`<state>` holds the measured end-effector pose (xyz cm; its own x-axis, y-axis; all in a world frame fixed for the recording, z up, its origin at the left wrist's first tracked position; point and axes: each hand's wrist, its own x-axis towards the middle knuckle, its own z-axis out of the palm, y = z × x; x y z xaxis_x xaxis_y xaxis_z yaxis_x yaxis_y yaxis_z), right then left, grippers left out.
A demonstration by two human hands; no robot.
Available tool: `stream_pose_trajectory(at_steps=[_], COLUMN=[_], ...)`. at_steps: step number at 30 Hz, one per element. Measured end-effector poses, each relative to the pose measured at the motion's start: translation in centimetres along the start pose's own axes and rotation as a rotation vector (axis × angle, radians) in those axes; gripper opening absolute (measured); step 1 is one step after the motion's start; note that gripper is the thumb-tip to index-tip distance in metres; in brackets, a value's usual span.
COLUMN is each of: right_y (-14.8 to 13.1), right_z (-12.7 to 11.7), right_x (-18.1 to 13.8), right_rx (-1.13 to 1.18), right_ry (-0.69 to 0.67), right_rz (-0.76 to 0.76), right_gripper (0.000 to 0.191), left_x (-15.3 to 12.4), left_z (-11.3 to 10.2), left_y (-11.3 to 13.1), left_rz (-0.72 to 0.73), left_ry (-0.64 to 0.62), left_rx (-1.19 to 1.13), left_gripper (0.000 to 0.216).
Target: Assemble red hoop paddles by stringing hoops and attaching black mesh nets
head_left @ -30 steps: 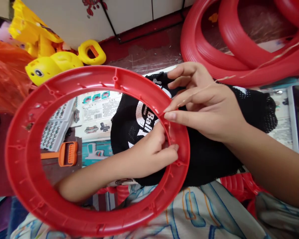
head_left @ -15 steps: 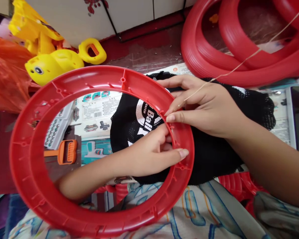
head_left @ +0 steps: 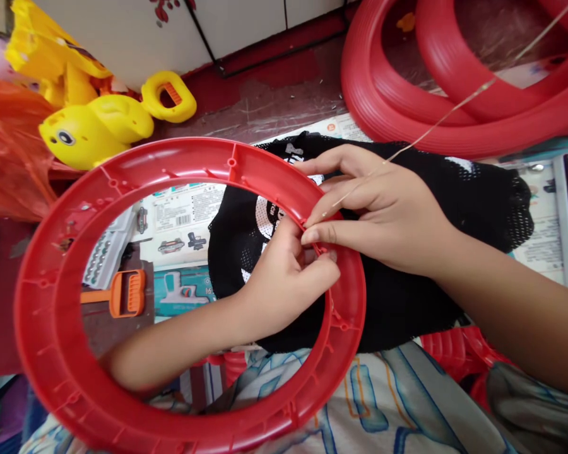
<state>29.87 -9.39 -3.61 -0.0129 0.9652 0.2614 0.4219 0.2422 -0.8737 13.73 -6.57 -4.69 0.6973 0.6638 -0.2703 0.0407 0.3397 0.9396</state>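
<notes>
A big red plastic ring [head_left: 47, 328] lies tilted across my lap. My left arm reaches up through its opening. My left hand [head_left: 288, 284] is closed, pinching the ring's inner right rim where black mesh netting [head_left: 407, 296] with white lettering meets it. My right hand [head_left: 383, 208] rests over the netting from the right, thumb and forefinger pinched on a thin tan string [head_left: 435, 123] at that same spot on the rim. The string runs taut up and to the right, out of view. The netting spreads under the ring and to the right.
Several more red rings [head_left: 407, 113] are stacked at the upper right. Yellow toy parts [head_left: 94, 126] and an orange bag [head_left: 9, 157] lie at the upper left. Printed toy boxes [head_left: 180, 214] and an orange plastic piece [head_left: 127, 293] show through the ring.
My left thumb has drawn back from the rim's lower right to the pinch point by my right fingers. The ring has dropped slightly in view, and the string stays taut.
</notes>
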Motion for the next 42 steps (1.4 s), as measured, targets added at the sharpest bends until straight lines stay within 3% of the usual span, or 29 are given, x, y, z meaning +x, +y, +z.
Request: stream_pose_trajectory(at_steps=[6,14,22,30,36,42], right_y=[0.1,0.5,0.8,1.2,1.1,0.9], right_z=[0.6,0.4,-0.6,-2.3,-2.3,-2.2], right_x=[-0.5,-0.6,-0.7,-0.1,0.1,0.0], right_rx=[-0.061,-0.082,-0.083,-0.031,-0.103,-0.096], right_ry=[0.096,0.124,0.047,-0.217,-0.248,-0.200], right_rz=[-0.114,-0.165,-0.225,-0.190,-0.243,-0.169], right_gripper=[0.009,0.012,0.009,0.009,0.006,0.007], left_x=[0.4,0.4,-0.6,-0.8,-0.8,-0.7], left_z=[-0.3,0.2,0.2,-0.1,-0.2,-0.2], left_y=[0.2,0.7,0.5,0.2,0.2,0.1], left_rz=[0.039,-0.025,-0.104,-0.126,-0.149,-0.177], left_ry=[-0.022,0.005,-0.057,-0.114,-0.096,-0.090], left_rx=[-0.029,-0.073,-0.067,-0.079,-0.080,-0.029], left_gripper=[0.032,0.029,0.023,0.023,0.025,0.025])
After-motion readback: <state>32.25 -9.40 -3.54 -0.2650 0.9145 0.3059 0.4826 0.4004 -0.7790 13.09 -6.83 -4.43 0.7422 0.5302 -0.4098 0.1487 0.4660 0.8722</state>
